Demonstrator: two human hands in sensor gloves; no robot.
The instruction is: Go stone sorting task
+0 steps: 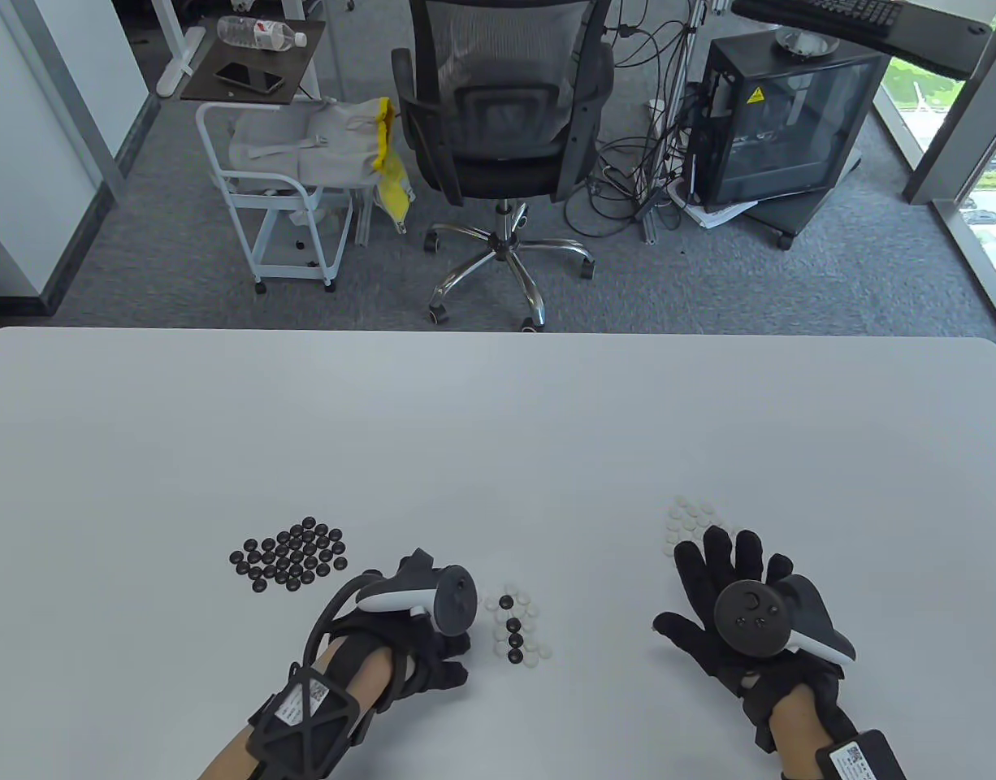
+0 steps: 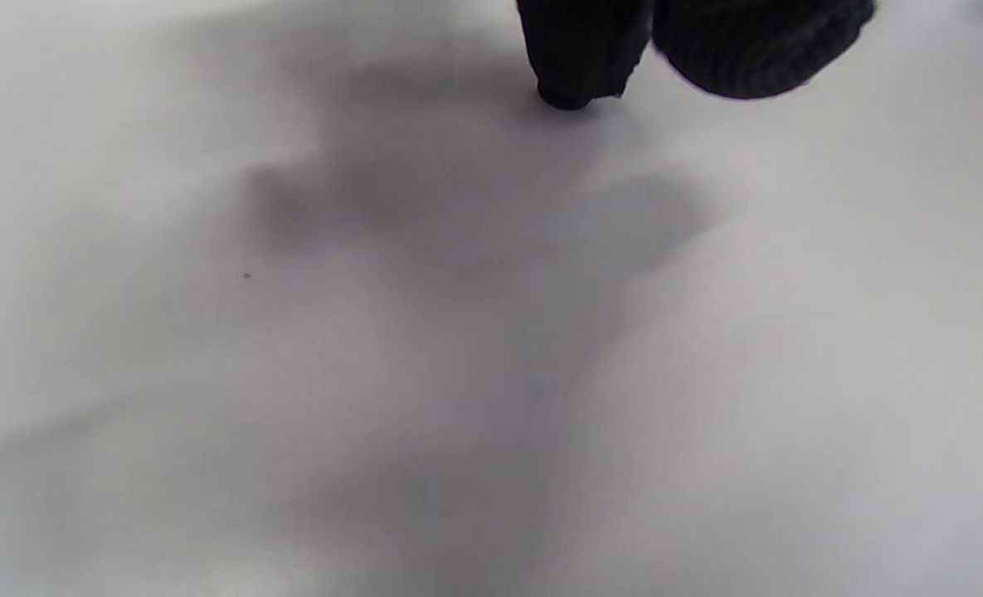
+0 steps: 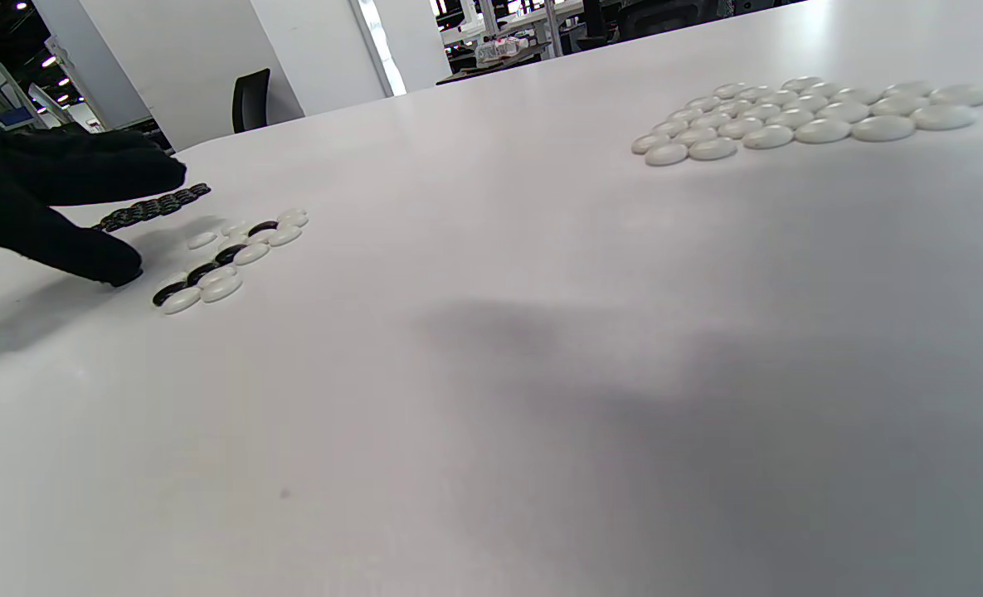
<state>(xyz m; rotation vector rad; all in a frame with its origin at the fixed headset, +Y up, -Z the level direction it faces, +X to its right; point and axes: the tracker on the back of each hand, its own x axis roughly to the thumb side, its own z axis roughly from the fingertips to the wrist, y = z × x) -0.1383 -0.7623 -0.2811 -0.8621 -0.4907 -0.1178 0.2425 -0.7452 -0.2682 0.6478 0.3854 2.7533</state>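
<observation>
- Since most of the stones already sit in their own groups, I'd say this sort is well along, with only the small leftover bunch to split up on the white counter (image 1: pixel 498 422).
- The black pile (image 1: pixel 291 554) lies on the left side, packed tight; it's all black as far as I can tell.
- The white pile (image 3: pixel 798 112) is over on the right, just past the right hand's fingertips, and looks all white too.
- The mixed cluster (image 1: pixel 516 624) sits between the two hands, right beside the left one: a few black stones down the middle with white ones around them.
- The right hand (image 1: pixel 738 605) hovers flat with fingers spread wide, holding nothing that I can see.
- The left hand (image 1: pixel 421 638) is next to the cluster, fingers turned down toward the counter. Can't tell if it's pinching a stone or not.
- Next move, my guess: nip one black stone out of the cluster without scattering its neighbours, then carry it left.
</observation>
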